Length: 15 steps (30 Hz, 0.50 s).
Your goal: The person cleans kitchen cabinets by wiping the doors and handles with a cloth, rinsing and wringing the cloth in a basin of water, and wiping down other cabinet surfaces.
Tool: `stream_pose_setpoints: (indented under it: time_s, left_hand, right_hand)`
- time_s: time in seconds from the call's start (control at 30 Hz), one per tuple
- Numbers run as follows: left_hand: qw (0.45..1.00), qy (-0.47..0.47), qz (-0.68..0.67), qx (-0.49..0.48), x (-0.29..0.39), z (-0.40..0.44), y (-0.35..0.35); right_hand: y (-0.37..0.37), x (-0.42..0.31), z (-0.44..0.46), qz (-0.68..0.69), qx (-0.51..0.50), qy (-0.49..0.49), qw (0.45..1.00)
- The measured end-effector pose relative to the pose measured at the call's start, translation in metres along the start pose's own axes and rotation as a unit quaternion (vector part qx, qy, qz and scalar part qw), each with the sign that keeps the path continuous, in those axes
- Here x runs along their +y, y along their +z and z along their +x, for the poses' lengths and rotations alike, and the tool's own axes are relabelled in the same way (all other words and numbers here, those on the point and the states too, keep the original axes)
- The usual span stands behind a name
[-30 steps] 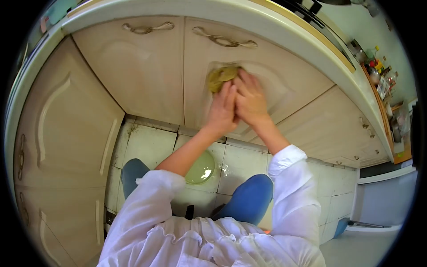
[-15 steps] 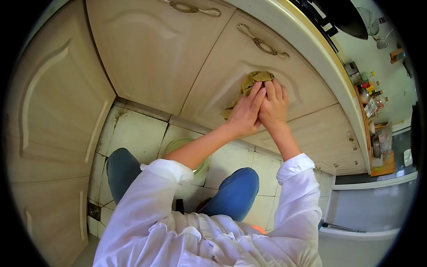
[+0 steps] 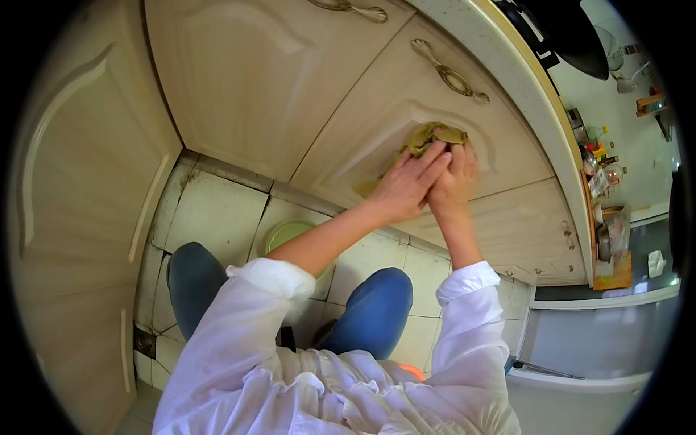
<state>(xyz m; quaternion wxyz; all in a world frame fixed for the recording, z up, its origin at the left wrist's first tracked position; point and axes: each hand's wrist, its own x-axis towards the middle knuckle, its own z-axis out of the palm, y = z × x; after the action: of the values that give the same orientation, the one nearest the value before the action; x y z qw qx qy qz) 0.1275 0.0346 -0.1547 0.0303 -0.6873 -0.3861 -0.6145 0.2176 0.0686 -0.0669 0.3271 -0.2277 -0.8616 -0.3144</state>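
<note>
A crumpled olive-yellow cloth (image 3: pixel 437 135) lies against the raised panel of a pale wooden cabinet door (image 3: pixel 377 119), below its ornate metal handle (image 3: pixel 451 72). My left hand (image 3: pixel 407 183) presses on the cloth with its fingers close together, and part of the cloth hangs out beneath it. Beside it and partly under its fingers, my right hand (image 3: pixel 453 177) also bears on the cloth, its fingers slightly blurred.
A pale green basin (image 3: pixel 286 233) stands on the tiled floor (image 3: pixel 216 212) between my knees, partly behind my left forearm. The countertop (image 3: pixel 500 65) curves above the doors, with a black pan (image 3: pixel 569 36) and several bottles (image 3: pixel 605 156) farther right.
The view has turned, so the doors appear shifted and tilted. Both hands and the cloth have moved across the door panel toward the right, staying in contact with it.
</note>
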Motion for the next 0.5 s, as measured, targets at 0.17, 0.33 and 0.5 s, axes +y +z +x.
stream_pose_setpoints:
  time_s: [0.17, 0.33, 0.5]
  left_hand:
    - [0.991, -0.101, -0.056, 0.075, -0.031, -0.033, -0.002]
    - [0.985, -0.100, 0.108, 0.092, -0.011, -0.009, 0.016]
    - [0.992, -0.030, 0.125, -0.014, 0.005, 0.022, 0.046]
  right_hand:
    - [0.040, -0.034, 0.011, 0.020, -0.035, -0.072, 0.997]
    - [0.015, 0.006, 0.007, 0.008, -0.058, -0.106, 0.993]
    - [0.001, 0.050, -0.030, -0.025, -0.030, 0.044, 0.998]
